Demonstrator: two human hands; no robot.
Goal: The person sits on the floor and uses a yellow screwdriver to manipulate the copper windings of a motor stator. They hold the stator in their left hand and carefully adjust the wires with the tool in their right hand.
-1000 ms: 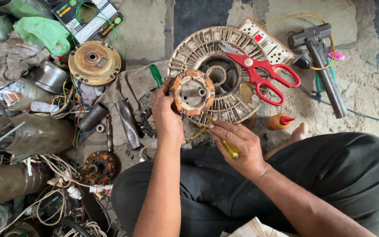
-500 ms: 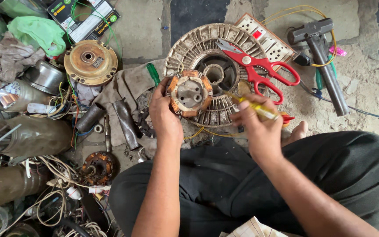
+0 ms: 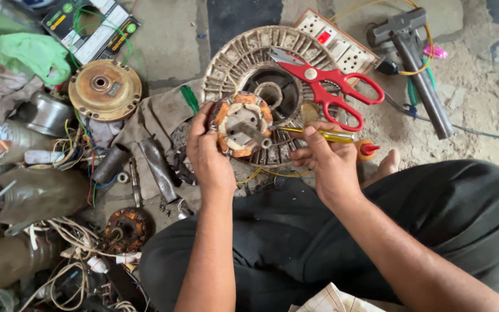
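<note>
The motor stator [image 3: 242, 125], ringed with copper windings, sits just left of the frame's centre, gripped by the left hand [image 3: 209, 156], whose fingers wrap its left rim. Under it lies a round finned motor housing [image 3: 232, 63] on the floor. Further left rest a brass-coloured disc [image 3: 104, 89] and tangled wires [image 3: 59, 242]. To the right, the right hand [image 3: 327, 162] pinches a yellow screwdriver [image 3: 319, 134], its tip at the stator. Red scissors [image 3: 330, 86] lie above, a hammer [image 3: 417, 69] at upper right.
</note>
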